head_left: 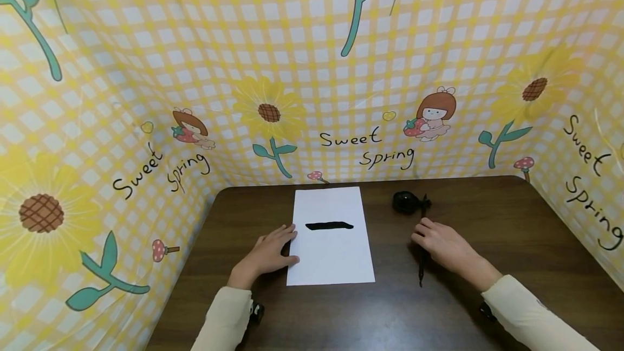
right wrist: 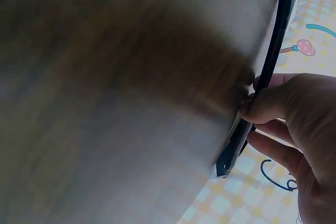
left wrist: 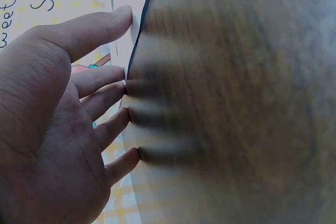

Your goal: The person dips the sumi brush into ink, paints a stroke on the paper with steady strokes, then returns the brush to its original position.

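A white sheet of paper [head_left: 329, 261] lies on the brown table, with a thick black horizontal stroke [head_left: 329, 226] across its middle. My left hand [head_left: 268, 251] rests at the sheet's left edge, fingers spread and straight; its fingertips touch down in the left wrist view [left wrist: 63, 108]. To the right of the sheet, my right hand [head_left: 446, 242] pinches a slim black pen [right wrist: 273, 51] between thumb and fingers. One end of the pen points toward me, the other away. Beyond the right hand sits a glossy black rounded thing [head_left: 404, 202], its kind unclear.
The wooden table [head_left: 341, 318] has rounded far corners. Yellow checked cloth [head_left: 312, 96] printed with flowers and lettering hangs behind it and at both sides. A dark band-mounted device [head_left: 257, 312] sits under the left wrist, another [head_left: 486, 311] under the right.
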Demonstrator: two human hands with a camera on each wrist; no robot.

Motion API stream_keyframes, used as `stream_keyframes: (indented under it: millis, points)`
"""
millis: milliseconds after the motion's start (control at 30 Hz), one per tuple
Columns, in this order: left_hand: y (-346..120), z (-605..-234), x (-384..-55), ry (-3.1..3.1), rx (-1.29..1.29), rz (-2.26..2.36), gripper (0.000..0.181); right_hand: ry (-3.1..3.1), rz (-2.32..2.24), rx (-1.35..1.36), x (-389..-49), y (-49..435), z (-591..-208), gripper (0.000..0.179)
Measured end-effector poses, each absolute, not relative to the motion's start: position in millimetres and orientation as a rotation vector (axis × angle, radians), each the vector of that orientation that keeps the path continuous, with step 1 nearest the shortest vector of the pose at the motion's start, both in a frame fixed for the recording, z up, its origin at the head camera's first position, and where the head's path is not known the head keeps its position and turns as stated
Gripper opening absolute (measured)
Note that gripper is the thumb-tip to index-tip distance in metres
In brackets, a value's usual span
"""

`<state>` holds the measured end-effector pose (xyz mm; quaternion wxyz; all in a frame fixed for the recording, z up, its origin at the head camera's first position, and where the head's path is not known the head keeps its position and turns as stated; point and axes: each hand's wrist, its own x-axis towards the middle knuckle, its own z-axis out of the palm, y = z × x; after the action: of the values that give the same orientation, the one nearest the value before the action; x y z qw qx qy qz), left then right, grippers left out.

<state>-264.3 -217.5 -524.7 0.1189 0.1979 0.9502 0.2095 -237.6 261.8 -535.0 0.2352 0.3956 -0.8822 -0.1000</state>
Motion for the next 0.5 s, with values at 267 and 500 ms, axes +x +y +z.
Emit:
stream_keyframes:
  millis: [267, 500]
  points:
    - [-218.8, -524.2, -264.0, 2.772, 0.56, 0.599, 0.074, -2.435, -0.294, 1.089, -238.2, 262.0, -536.0, 0.032]
    - [-218.4, -525.7, -264.0, 2.775, 0.567, 0.592, 0.074, -2.428, -0.269, 1.084, -237.8, 263.1, -533.9, 0.033]
